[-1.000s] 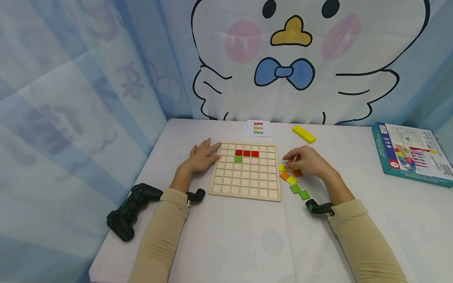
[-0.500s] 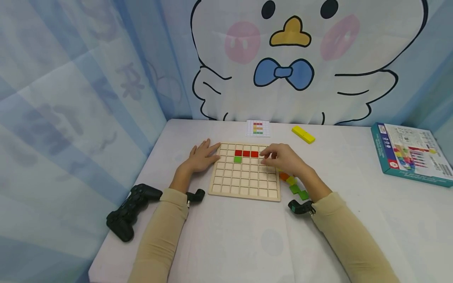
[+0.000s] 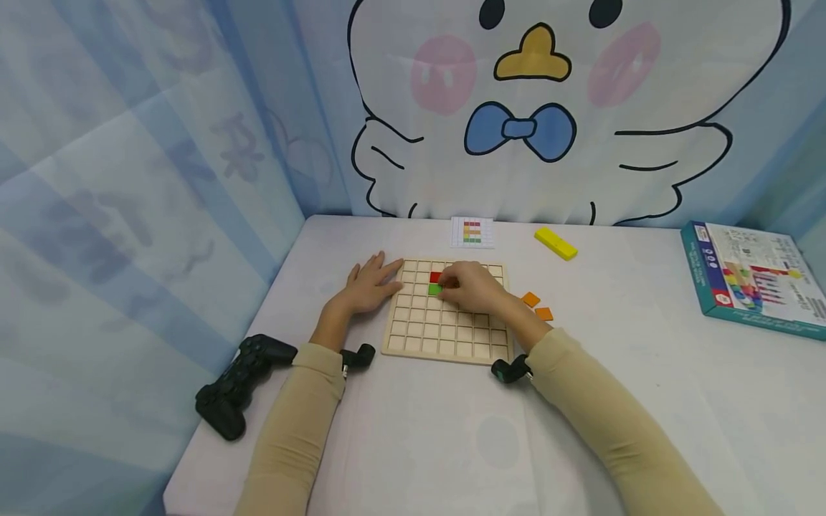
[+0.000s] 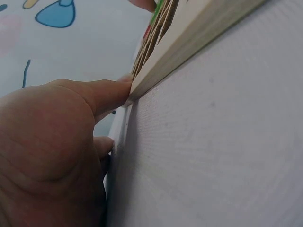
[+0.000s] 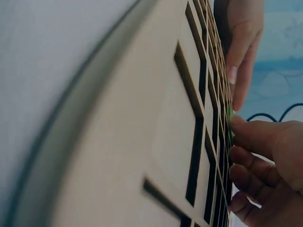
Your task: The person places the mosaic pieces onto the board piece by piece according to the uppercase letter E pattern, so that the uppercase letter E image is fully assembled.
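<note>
A wooden grid board (image 3: pixel 422 347) lies on the table in the head view. In its upper part, a red tile (image 3: pixel 435 276) sits above a green tile (image 3: pixel 434 289). My right hand (image 3: pixel 474 287) reaches over the board, its thumb and fingertips drawn together at the green tile's right side. Those fingers touch the grid in the right wrist view; I cannot tell whether a tile is between them. With fingers spread, my left hand (image 3: pixel 369 287) rests at the board's left edge, and its thumb (image 4: pixel 113 92) touches the corner in the left wrist view.
Two orange tiles (image 3: pixel 530 299) show right of the board, beside my right forearm. Behind it are a printed pattern card (image 3: pixel 472 233) and a yellow block (image 3: pixel 556 244). A black game controller (image 3: pixel 241 383) lies left; a boxed set (image 3: pixel 755 279) lies far right.
My right hand has moved left from the loose tiles to the green tile on the board. Its arm now covers the loose yellow and green tiles. My left hand stays put.
</note>
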Demonstrator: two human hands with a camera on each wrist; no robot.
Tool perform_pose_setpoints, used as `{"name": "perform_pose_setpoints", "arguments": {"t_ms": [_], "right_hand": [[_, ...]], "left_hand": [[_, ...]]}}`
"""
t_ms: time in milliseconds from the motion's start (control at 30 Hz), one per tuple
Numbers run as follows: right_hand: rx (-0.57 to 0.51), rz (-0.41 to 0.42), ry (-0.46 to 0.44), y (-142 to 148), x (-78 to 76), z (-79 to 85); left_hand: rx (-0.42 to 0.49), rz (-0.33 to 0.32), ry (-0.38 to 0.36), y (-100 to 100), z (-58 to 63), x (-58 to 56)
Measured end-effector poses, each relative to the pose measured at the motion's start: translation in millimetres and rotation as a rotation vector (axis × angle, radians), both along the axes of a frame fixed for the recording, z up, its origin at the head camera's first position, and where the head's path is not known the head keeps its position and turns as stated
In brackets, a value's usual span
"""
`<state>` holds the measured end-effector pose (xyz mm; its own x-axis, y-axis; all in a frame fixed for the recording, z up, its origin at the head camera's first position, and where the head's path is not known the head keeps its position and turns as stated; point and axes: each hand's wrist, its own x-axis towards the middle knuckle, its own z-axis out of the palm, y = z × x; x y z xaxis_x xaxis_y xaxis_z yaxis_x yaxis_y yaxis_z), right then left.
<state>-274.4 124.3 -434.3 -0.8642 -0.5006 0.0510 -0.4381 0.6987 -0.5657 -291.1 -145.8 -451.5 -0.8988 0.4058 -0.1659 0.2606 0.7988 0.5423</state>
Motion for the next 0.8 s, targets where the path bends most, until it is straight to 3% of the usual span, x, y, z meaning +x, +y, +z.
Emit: {"name": "perform_pose_setpoints", "arguments": {"t_ms": [700,800], "right_hand": [[-0.067,-0.077,-0.029,-8.9,1.4,1.7],[-0.112,-0.053,-0.033,-4.0,4.6,7.7]], "left_hand": [[-0.001,0.008,-0.005,1.2,0.8,-0.6],[0.006,0.006,-0.005,1.2,0.9,0.1]]}}
